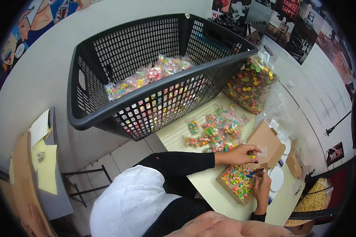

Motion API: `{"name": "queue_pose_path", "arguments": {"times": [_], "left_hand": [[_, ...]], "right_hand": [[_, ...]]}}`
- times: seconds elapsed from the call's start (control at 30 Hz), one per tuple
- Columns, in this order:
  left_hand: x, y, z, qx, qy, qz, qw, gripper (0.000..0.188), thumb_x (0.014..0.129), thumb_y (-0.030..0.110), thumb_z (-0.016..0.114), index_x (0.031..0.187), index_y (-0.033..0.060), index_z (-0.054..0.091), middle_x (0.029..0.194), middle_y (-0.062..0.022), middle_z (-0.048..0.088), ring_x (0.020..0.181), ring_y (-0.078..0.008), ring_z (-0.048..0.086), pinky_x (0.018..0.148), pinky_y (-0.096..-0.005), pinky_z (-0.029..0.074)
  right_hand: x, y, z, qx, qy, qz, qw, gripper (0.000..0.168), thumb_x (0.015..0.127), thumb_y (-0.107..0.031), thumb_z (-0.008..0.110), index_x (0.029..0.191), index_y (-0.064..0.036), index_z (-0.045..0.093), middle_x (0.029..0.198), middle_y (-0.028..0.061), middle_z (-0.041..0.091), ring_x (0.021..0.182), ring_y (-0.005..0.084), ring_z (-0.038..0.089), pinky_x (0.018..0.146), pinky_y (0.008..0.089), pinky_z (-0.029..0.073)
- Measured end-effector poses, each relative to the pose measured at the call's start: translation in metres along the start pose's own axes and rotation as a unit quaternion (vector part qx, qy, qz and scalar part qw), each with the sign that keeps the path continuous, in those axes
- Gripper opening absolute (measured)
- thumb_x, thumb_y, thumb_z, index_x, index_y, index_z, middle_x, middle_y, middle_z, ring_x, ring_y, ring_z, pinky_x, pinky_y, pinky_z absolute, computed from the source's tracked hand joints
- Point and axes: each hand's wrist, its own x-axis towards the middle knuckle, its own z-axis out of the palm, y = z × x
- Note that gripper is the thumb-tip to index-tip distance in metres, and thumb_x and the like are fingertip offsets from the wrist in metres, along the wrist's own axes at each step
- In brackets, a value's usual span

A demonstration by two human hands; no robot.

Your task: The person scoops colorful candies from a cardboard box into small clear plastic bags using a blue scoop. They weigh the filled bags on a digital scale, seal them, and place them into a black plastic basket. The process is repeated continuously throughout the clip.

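My left hand [239, 154] pinches a small clear plastic bag [261, 152] with a few colourful candies in its lower end. Just below it, an open cardboard box [232, 189] holds many small loose candies [240, 182], its lid [264, 140] folded back. My right hand [261, 185] is at the box's right side, its fingers closed around a small dark tool [258, 171], perhaps a scoop, partly hidden by the fingers. Beyond my left hand, several filled candy bags [216, 130] lie heaped on the pale table [206, 188].
A large black plastic crate [166, 86] with many packed bags stands at the table's far left. A big clear sack of colourful candies [252, 84] leans beside it. White round-topped scales [276, 179] sit right of the box. A side table [52, 189] carries yellow paper [46, 169].
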Motion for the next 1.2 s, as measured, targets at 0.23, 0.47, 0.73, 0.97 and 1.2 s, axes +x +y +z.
{"name": "queue_pose_path", "arguments": {"times": [0.23, 0.47, 0.73, 0.97, 1.2], "left_hand": [[-0.005, 0.005, -0.005, 0.046, -0.001, 0.007, 0.999, 0.049, 0.085, 0.015, 0.077, 0.129, 0.0022, 0.06, 0.104, -0.0085, 0.069, 0.101, -0.0165, 0.065, 0.091, -0.0335, 0.051], [-0.006, 0.02, -0.007, 0.11, -0.026, 0.025, 0.993, 0.047, 0.083, 0.01, 0.075, 0.127, 0.002, 0.062, 0.104, -0.0087, 0.069, 0.101, -0.0164, 0.066, 0.091, -0.0324, 0.051], [-0.007, 0.023, -0.004, 0.071, -0.016, 0.009, 0.997, 0.047, 0.08, 0.014, 0.079, 0.123, 0.0021, 0.064, 0.102, -0.0108, 0.068, 0.096, -0.0218, 0.066, 0.085, -0.0334, 0.051], [-0.007, 0.021, -0.002, -0.019, -0.028, -0.04, 0.999, 0.047, 0.082, 0.013, 0.079, 0.124, 0.0018, 0.063, 0.101, -0.0086, 0.069, 0.097, -0.0168, 0.066, 0.086, -0.0309, 0.052], [-0.002, 0.022, -0.013, -0.114, -0.055, -0.07, 0.989, 0.041, 0.101, 0.009, 0.056, 0.142, 0.0036, 0.05, 0.12, -0.0075, 0.065, 0.114, -0.0139, 0.062, 0.088, -0.0248, 0.05]], "right_hand": [[0.013, -0.008, -0.022, 0.029, 0.02, -0.038, 0.999, 0.024, 0.086, 0.005, 0.061, 0.11, 0.002, 0.058, 0.094, 0.0172, 0.072, 0.087, 0.0285, 0.071, 0.083, 0.035, 0.052], [0.028, -0.034, -0.055, 0.136, 0.1, -0.069, 0.983, 0.029, 0.084, 0.011, 0.061, 0.112, 0.004, 0.056, 0.102, 0.0145, 0.072, 0.096, 0.0244, 0.071, 0.086, 0.0334, 0.053], [0.043, -0.053, -0.048, 0.09, 0.071, -0.103, 0.988, 0.031, 0.084, 0.01, 0.063, 0.113, 0.001, 0.057, 0.103, 0.0127, 0.072, 0.096, 0.0233, 0.071, 0.086, 0.0328, 0.053], [0.035, -0.043, -0.057, 0.094, 0.098, -0.079, 0.988, 0.031, 0.086, 0.004, 0.067, 0.115, 0.002, 0.058, 0.105, 0.0109, 0.072, 0.096, 0.0197, 0.07, 0.088, 0.0328, 0.053], [0.02, -0.027, -0.044, -0.005, 0.021, -0.027, 0.999, 0.043, 0.087, -0.012, 0.073, 0.124, -0.001, 0.053, 0.1, 0.0166, 0.069, 0.095, 0.0289, 0.069, 0.083, 0.0382, 0.052]]}}
